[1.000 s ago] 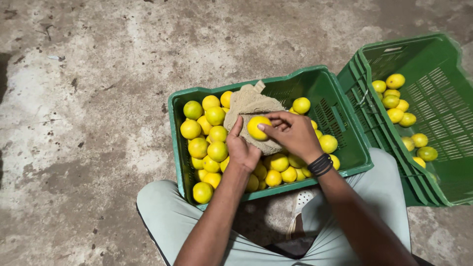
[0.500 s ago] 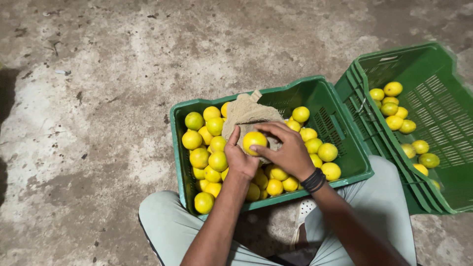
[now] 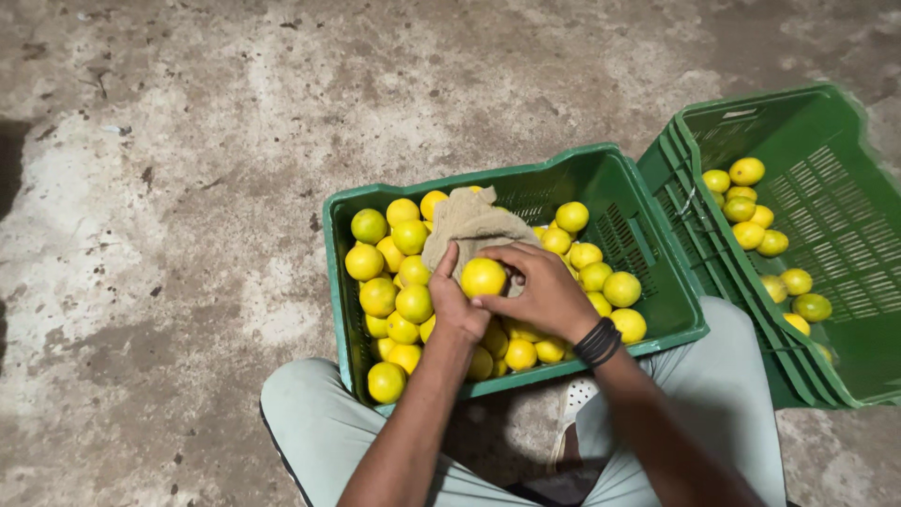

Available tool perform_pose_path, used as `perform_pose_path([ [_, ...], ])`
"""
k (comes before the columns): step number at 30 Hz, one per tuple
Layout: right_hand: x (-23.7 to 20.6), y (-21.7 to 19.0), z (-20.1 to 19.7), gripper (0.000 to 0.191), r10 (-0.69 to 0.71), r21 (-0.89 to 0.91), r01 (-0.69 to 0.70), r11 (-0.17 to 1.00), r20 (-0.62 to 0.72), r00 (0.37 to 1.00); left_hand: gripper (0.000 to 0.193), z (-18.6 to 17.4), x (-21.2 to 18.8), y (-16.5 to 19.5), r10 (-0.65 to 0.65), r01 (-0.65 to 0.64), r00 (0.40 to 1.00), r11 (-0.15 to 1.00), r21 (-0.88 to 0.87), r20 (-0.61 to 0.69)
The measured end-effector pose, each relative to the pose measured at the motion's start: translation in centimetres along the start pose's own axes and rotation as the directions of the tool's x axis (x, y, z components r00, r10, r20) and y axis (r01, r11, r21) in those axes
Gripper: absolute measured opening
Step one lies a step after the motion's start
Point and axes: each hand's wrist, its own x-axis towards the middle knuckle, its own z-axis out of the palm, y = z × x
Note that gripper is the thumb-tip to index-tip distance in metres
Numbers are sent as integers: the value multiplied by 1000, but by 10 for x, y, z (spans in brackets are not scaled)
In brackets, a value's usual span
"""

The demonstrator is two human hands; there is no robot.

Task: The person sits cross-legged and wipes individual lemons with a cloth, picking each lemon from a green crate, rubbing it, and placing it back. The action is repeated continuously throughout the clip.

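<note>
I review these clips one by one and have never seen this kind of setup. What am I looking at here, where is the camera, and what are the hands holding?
There is no machine: a person is working with two bare hands. The one picture comes from a camera worn on the person's head, looking down past the knees to a stained concrete floor. In front sits a green plastic crate filled with yellow-green citrus fruits and a piece of brown sackcloth. The left hand and right hand together hold one yellow fruit over the cloth. The right wrist wears dark bands. To the right stands a stack of green crates, the top one holding fewer fruits.
</note>
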Motion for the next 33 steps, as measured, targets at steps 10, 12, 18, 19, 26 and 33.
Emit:
perform_pose_path([
  [10, 11, -1, -6, 67, -276, -65, 269, 961, -136, 952, 49, 6, -6, -5, 77, -84, 986, 996, 40, 146],
  [12, 6, 1, -4, 57, -378, -317, 333, 888, -90, 922, 46, 5, -6, -6, 76, -76, 995, 997, 11, 64],
  [18, -1, 7, -1, 55, -82, -132, 74, 988, -58, 995, 46, 2, 0, -2, 98, -94, 994, 994, 61, -57],
  [19, 3, 7, 0, 56, -151, -188, 127, 974, -124, 981, 45, 2, 2, -1, 106, -105, 994, 993, 55, -11],
  [26, 3, 11, -6, 58, -82, 26, 84, 996, -83, 993, 45, 2, 3, -11, 123, -126, 989, 992, 25, 88],
  [33, 12, 13, -21, 59, -150, -72, 148, 986, -20, 988, 44, 12, -1, -6, 147, -153, 975, 988, 28, 165],
])
